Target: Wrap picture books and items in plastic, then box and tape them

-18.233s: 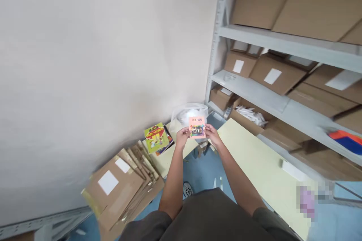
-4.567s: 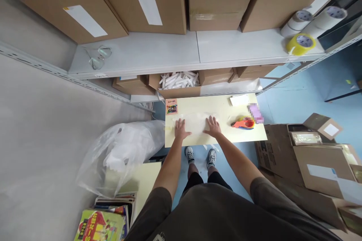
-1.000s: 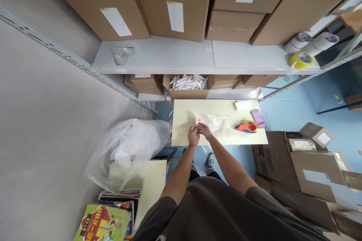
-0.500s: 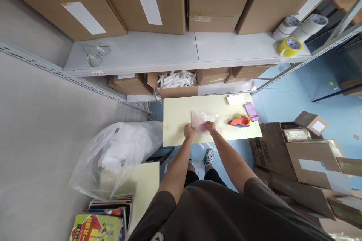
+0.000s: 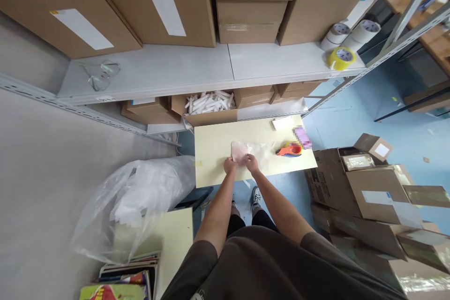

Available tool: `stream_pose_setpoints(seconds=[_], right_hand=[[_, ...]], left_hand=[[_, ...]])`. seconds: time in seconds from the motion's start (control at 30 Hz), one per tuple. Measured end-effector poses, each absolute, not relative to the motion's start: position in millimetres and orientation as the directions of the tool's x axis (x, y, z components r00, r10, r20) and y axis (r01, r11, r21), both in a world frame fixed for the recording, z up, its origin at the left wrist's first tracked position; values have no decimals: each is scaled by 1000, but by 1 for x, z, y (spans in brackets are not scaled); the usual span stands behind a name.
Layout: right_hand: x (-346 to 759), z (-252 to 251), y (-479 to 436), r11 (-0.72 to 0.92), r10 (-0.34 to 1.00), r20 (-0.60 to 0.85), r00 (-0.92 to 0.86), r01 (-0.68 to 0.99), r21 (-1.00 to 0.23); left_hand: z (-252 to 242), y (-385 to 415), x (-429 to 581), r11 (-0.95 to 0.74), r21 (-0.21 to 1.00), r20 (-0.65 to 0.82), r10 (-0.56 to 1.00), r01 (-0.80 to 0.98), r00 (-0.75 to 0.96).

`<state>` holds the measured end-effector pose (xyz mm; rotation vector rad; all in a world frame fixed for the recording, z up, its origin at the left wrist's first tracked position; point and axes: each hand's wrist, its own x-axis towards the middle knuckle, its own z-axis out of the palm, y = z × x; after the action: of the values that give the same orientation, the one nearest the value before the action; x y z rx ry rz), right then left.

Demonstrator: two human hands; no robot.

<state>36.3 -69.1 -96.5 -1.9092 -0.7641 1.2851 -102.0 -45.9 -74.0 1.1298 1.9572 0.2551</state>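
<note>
A small pink card sits inside a clear plastic bag lying on the pale yellow table. My left hand and my right hand are close together at the bag's near edge, both closed on it. The pink card shows through the plastic just beyond my fingers. An orange tape dispenser lies to the right of the bag, apart from my hands.
Grey metal shelves behind the table carry cardboard boxes, tape rolls and glasses. An open box of white packets sits below. A big clear plastic sack lies left. Flattened cartons pile up right. Books lie near left.
Over the last second both hands have kept hold of the bag with the pink card while shifting along its near edge. Much earlier the card lay bare at the table's corner.
</note>
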Motion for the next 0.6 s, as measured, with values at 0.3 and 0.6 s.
stream_pose_setpoints(seconds=[0.3,0.6], right_hand=[[82,-73,-67,-571,709,-664,239,-358,-739],[152,-71,-102,-556,710,-557,431,-142,-819]], left_hand=[[-31,-54,-46,359,643,-451,891,677,-43],[-44,-76,37,138,491,-434,895,860,105]])
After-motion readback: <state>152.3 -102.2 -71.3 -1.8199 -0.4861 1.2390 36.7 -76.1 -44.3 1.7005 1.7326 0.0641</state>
